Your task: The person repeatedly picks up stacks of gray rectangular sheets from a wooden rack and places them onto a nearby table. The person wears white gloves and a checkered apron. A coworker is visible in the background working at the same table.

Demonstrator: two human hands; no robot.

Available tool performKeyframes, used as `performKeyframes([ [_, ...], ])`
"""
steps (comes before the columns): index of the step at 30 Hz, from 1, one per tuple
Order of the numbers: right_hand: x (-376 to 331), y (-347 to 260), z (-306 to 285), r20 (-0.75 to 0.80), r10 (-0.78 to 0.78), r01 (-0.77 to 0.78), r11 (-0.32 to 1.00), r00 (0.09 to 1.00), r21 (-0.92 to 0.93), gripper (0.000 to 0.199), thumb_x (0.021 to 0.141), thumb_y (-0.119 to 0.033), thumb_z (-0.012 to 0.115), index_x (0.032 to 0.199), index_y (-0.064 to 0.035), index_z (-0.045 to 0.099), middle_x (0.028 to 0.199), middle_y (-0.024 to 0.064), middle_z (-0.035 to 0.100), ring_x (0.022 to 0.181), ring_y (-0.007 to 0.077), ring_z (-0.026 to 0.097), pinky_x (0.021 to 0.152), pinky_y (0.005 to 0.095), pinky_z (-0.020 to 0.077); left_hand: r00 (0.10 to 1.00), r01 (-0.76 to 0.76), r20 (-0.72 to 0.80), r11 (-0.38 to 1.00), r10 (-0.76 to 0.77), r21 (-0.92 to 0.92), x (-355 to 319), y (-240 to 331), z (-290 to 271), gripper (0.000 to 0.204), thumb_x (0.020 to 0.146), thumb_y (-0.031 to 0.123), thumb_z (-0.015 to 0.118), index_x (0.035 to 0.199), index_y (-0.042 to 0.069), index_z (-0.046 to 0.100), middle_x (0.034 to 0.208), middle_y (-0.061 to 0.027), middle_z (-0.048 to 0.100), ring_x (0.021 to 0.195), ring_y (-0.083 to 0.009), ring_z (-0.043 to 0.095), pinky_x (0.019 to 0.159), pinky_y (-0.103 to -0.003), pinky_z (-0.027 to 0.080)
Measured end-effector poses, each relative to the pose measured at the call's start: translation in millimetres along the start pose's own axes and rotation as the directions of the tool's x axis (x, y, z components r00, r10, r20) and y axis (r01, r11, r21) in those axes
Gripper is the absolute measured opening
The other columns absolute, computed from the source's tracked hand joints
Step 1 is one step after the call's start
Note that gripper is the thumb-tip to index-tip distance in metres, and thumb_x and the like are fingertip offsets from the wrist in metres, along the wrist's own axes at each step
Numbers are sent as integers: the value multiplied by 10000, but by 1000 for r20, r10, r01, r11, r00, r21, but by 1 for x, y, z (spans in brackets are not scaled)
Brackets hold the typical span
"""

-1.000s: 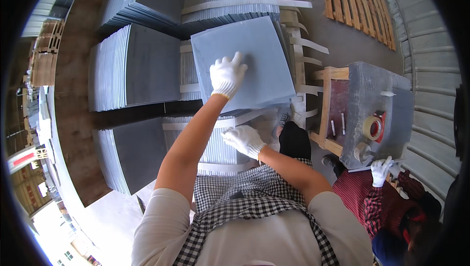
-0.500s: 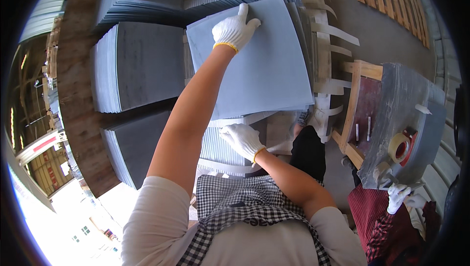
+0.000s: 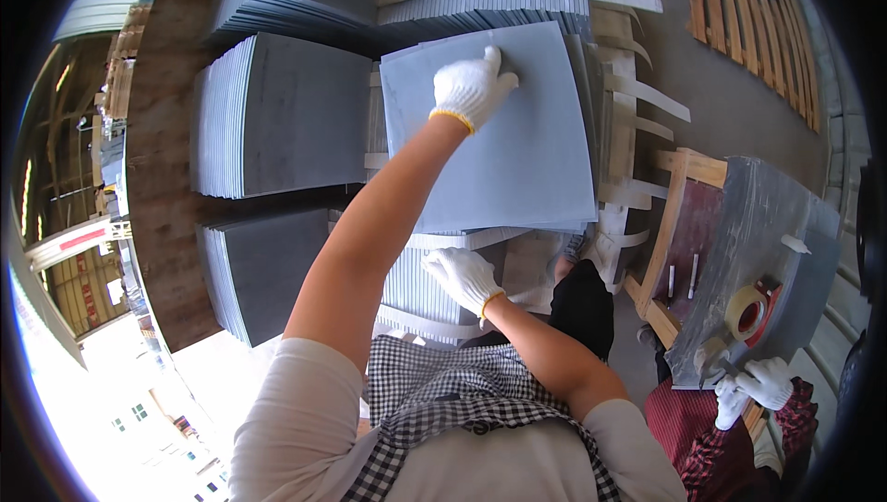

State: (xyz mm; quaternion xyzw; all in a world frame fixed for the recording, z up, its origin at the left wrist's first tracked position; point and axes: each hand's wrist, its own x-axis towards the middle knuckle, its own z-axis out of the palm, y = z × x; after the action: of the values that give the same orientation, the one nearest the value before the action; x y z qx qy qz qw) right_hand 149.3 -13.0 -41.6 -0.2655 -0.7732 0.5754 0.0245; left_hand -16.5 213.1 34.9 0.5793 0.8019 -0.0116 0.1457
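My left hand, in a white knitted glove with a yellow cuff, rests on the upper face of a square grey slab. Its index finger and thumb stretch out; the other fingers are mostly hidden. The slab lies flat on top of a stack, slightly askew to the pieces under it. Nearer my body, the gloved right hand is just below the slab's near edge, in front of a strapped row of upright slabs. Its fingers are drawn together, and anything inside them is hidden.
More grey slab stacks stand left and beyond, by a brown wooden board. Loose white straps stick out rightward. A co-worker's gloved hands are at a side table holding a tape roll. A slatted pallet lies far right.
My left hand has slid a little back from the slab's far edge. The right hand has stayed near the same place. The view has shifted, and the co-worker's hands have moved at the side table.
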Motion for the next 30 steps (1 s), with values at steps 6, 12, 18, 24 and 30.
performKeyframes([
  [6, 1, 11, 9, -77, -30, 38, 994, 997, 104, 298, 1010, -320, 574, 1035, -67, 729, 948, 166, 736, 873, 355, 704, 806, 474, 539, 904, -409, -95, 908, 417, 95, -82, 41, 23, 602, 837, 456, 718, 1304, 100, 581, 1298, -150, 588, 1238, -343, 550, 1001, -495, 454],
  [12, -11, 11, 13, -21, -4, 5, 998, 1000, 61, 265, 1010, -309, 576, 1022, -86, 720, 953, 156, 736, 877, 359, 703, 797, 488, 538, 882, -374, -259, 919, 394, 125, -35, -21, 47, 871, 948, 687, 471, 1532, 46, 384, 1596, -214, 360, 1512, -423, 263, 1201, -585, 232],
  [18, -14, 5, 26, 65, 45, -44, 999, 997, -8, 285, 1009, -337, 575, 1030, -94, 724, 950, 141, 739, 872, 354, 707, 778, 478, 544, 935, -222, -265, 972, 234, 74, 25, -11, 27, 742, 975, 565, 551, 1480, 32, 441, 1510, -171, 459, 1451, -369, 345, 1194, -535, 272],
  [24, -9, 6, 19, 57, 75, -75, 997, 996, 1, 279, 1005, -337, 581, 1010, -97, 725, 944, 145, 743, 861, 346, 711, 765, 467, 544, 836, -287, -426, 937, 347, 200, 4, -15, 36, 696, 953, 574, 576, 1412, 57, 494, 1376, -129, 555, 1302, -349, 451, 1112, -495, 338],
  [30, -8, 8, 24, 35, 43, -43, 999, 998, 5, 293, 1006, -339, 581, 999, -85, 727, 931, 161, 741, 851, 346, 711, 762, 471, 542, 916, -224, -311, 967, 252, 122, 14, -5, 18, 691, 953, 558, 585, 1421, 62, 481, 1320, -120, 592, 1258, -347, 484, 1098, -489, 343],
])
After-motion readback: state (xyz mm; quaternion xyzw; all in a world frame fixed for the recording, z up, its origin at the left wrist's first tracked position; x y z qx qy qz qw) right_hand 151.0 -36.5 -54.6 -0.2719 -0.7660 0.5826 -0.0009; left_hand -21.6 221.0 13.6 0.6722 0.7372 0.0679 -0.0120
